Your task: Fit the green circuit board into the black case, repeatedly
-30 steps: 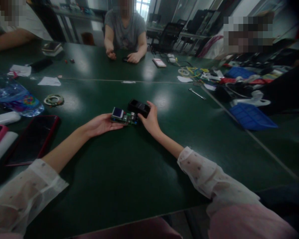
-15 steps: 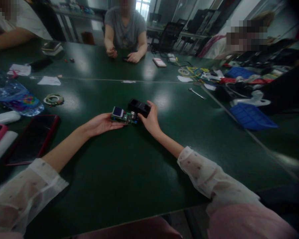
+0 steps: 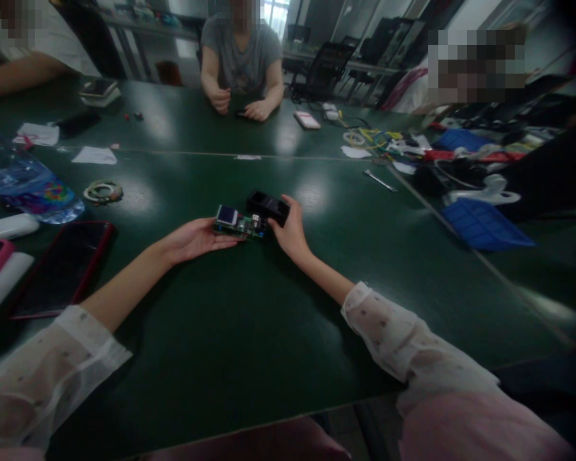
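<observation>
Head camera: left hand (image 3: 195, 240) and right hand (image 3: 292, 230) are practically level out in front of me, and it's a quiet half-second! My left palm is turned up, fingers supporting the green circuit board (image 3: 244, 225) from its left end and underneath, the small screen (image 3: 227, 214) facing up. My right hand is gripping the black case (image 3: 269, 205) by its right end, fingers over the far side, thumb on the near side. And there's the change, a tiny one: that thumb has slipped a touch to the right, off the board's corner, while the board and case stay put. For the work, I read that as a pause with a small regrip; the two pieces remain separate, case just behind the board, and whether they touch I can't tell from up here.

Moving out across the green table (image 3: 249, 320): bracelet (image 3: 103, 192) to the left, then the red-edged phone (image 3: 67, 266) and the bottle (image 3: 60, 192); wrench (image 3: 380, 181) off to the right, blue tray (image 3: 484, 224) beyond it. At the far side, a co-worker's raised hand (image 3: 219, 100) has lifted a little, well apart from my pieces, so nothing there disturbs my hold.
</observation>
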### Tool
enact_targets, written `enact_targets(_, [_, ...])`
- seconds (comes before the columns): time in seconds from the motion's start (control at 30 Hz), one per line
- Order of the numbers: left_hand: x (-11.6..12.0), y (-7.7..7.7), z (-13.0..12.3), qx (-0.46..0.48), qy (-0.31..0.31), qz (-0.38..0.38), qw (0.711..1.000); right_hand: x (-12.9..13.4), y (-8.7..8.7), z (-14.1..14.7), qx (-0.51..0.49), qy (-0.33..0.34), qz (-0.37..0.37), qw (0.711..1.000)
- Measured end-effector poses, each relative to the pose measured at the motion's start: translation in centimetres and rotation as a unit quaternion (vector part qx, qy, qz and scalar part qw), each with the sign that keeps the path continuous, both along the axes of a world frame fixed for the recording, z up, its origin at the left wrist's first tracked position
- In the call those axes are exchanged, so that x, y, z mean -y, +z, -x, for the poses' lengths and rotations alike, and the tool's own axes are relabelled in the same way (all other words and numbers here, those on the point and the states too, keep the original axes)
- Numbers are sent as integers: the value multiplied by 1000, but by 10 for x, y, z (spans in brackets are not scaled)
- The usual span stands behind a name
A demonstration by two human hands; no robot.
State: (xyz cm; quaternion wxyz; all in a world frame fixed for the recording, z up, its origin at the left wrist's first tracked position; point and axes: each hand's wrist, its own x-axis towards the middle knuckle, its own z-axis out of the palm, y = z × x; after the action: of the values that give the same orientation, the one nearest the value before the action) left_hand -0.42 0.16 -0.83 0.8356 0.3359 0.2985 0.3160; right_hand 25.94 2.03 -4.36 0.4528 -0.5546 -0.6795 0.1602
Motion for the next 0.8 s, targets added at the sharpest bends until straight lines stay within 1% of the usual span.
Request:
enact_targets(0.2, [1,3,-3,-6,12,12,1000,-2,-1,0,-5,-1,2,1000])
enact_targets(0.8, [0,0,0,-1,7,1,1000,0,-1,0,-2,8,5,1000])
